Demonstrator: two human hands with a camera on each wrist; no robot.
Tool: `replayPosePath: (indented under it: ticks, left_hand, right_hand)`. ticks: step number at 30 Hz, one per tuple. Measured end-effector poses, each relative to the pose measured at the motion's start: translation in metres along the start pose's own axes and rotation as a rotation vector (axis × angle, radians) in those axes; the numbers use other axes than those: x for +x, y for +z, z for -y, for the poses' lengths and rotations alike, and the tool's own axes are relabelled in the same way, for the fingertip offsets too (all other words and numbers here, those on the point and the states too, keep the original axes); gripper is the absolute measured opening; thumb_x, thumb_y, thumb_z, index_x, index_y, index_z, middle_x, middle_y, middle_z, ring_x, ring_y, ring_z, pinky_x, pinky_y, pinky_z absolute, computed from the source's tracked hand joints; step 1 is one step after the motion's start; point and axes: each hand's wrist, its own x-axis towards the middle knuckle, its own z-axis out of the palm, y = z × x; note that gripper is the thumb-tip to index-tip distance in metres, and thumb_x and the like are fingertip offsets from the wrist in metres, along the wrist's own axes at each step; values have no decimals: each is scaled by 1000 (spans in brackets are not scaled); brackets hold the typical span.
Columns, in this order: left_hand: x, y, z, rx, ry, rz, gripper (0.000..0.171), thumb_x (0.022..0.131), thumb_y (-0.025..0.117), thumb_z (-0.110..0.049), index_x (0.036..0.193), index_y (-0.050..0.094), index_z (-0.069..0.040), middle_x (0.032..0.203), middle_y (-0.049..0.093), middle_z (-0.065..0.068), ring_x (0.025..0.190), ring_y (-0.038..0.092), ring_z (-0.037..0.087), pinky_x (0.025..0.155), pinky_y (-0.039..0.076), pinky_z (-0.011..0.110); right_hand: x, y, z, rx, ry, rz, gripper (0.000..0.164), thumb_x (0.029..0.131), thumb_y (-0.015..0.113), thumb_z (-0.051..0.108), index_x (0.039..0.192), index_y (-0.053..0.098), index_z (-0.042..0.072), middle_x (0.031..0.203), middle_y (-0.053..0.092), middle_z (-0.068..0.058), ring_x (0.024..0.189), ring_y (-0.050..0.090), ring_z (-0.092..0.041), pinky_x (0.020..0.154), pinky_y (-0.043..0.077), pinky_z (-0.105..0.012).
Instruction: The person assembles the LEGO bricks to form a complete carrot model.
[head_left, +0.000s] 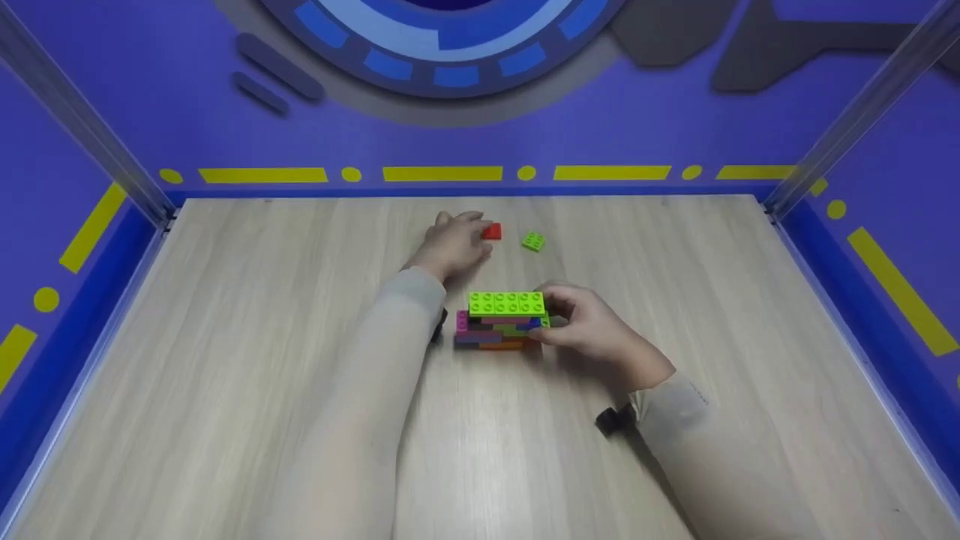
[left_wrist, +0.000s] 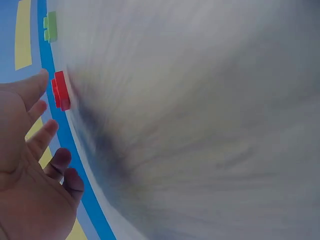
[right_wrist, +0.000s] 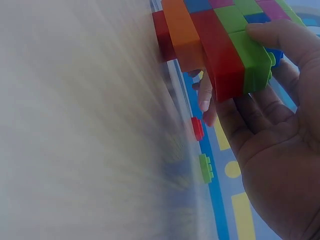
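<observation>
Toward the back of the table my left hand [head_left: 454, 246] reaches over beside a red toy building brick [head_left: 492, 231]. In the left wrist view the fingers are spread near the red brick [left_wrist: 60, 91], with no grip on it. My right hand [head_left: 596, 324] grips the right end of a stacked wall of coloured bricks [head_left: 506, 303], thumb on the near side and fingers behind. Lime green bricks form its top. The right wrist view shows red, orange, green, blue and pink bricks in the stack [right_wrist: 220, 52].
A small lime green brick [head_left: 533, 241] lies right of the red one. The wooden table [head_left: 262, 337] is bordered by blue panels with yellow marks [head_left: 442, 174]. Metal posts [head_left: 840, 127] stand at the back corners.
</observation>
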Motion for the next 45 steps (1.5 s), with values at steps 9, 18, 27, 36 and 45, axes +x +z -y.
replayPosePath:
  ticks: [9,18,27,36,45]
  left_hand:
    - [-6,-2,-2,22,-42,-96,27,105,83,-29,131,83,-19,137,71,6,129,59,32,117,50,47]
    - [-11,-5,8,-67,-20,-102,32,102,87,-25,130,79,-14,126,76,8,123,65,28,112,56,45]
    - [-30,-15,16,-245,3,-94,37,99,84,-25,133,79,-9,130,73,9,122,63,26,110,59,44]
    - [-65,-11,20,-344,79,-100,30,97,84,-22,124,76,-13,126,70,6,123,56,29,108,53,47]
    - [-101,-9,22,-492,137,-158,27,94,79,-15,120,74,-16,121,68,4,118,55,33,96,47,44]
  right_hand:
    - [1,0,0,2,-13,-8,38,93,89,5,129,79,7,130,75,-9,122,70,-18,108,59,-27]
    - [1,1,-2,9,-17,-5,38,93,88,3,130,78,5,130,75,-11,122,70,-19,108,60,-27]
    - [1,1,-2,15,-16,1,38,94,87,2,131,77,3,130,76,-12,122,72,-16,109,60,-26]
    - [0,1,-2,21,-22,-4,38,92,88,1,129,77,2,127,76,-12,120,71,-17,108,60,-26]
    - [0,1,-1,34,-7,-3,39,93,87,1,130,77,3,128,76,-10,121,70,-17,110,59,-26]
